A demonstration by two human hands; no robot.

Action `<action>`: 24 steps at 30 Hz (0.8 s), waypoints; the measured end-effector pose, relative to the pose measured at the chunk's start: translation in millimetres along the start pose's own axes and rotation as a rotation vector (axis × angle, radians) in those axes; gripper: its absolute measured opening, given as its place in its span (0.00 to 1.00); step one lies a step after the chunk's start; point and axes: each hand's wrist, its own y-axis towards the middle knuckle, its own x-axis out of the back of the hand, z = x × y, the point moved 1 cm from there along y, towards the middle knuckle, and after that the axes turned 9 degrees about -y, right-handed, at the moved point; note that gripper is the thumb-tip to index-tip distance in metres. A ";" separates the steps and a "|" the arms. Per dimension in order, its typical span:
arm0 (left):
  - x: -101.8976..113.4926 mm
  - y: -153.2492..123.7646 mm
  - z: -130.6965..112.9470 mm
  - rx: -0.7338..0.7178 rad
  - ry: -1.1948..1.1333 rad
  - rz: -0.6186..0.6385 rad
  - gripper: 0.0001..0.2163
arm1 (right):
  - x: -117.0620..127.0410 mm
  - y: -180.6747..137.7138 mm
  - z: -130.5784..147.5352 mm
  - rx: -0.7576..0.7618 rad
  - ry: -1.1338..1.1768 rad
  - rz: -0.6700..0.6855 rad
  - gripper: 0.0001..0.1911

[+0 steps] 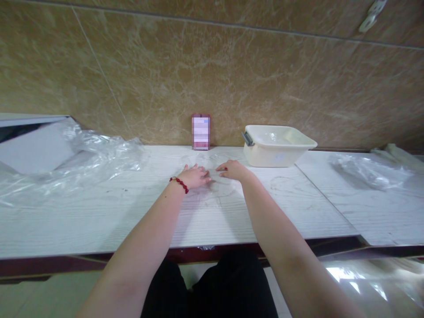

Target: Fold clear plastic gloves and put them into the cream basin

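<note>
My left hand (195,177), with a red bead bracelet (179,183) at the wrist, lies palm down with its fingers spread. Beside it, a small gap away, my right hand (231,170) hovers over or rests on the surface, fingers slightly bent and apart. Under and just beyond both hands is a thin clear plastic sheet or bag (214,157), hard to make out against the white table (142,221). A phone (200,132) with a lit, blurred screen leans upright against the wall behind the hands.
A cream plastic bin (270,154) with a grey clip handle stands to the right by the wall. Crumpled clear plastic (109,152) covers a white box (36,145) on the left. More clear plastic (372,171) lies far right, past a table seam.
</note>
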 end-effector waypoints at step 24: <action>43.3 -24.4 29.5 0.225 -0.042 -0.623 0.17 | 2.6 4.2 -5.9 -0.195 0.142 -0.457 0.11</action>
